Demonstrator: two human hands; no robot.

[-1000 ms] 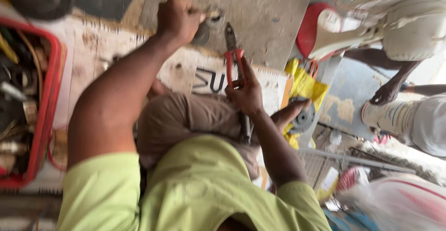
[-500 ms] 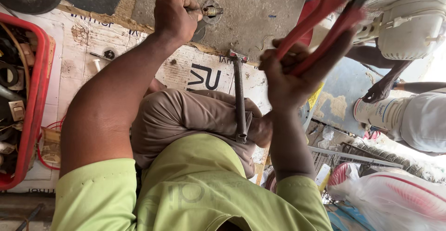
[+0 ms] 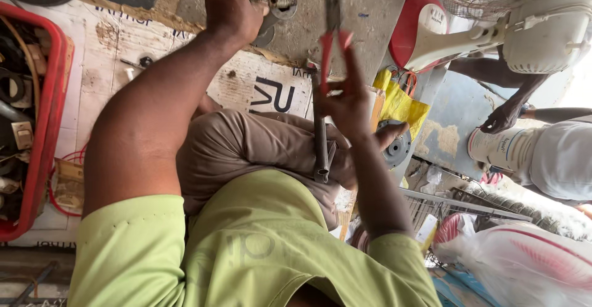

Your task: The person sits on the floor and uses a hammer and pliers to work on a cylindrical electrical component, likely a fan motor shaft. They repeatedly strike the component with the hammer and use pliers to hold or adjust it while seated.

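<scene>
Two hands are busy. Left hand [image 3: 231,8], far in the scene, keeps its grip closed around a small metal fitting [image 3: 280,1] on the concrete floor [image 3: 376,11]. Right hand [image 3: 348,100] has swung the red-handled pliers [image 3: 333,26] back from the far right; fingers closed on the handles, their tip now sits just right of the fitting, seemingly ready to bite. A metal rod [image 3: 319,131] lies across the lap.
</scene>
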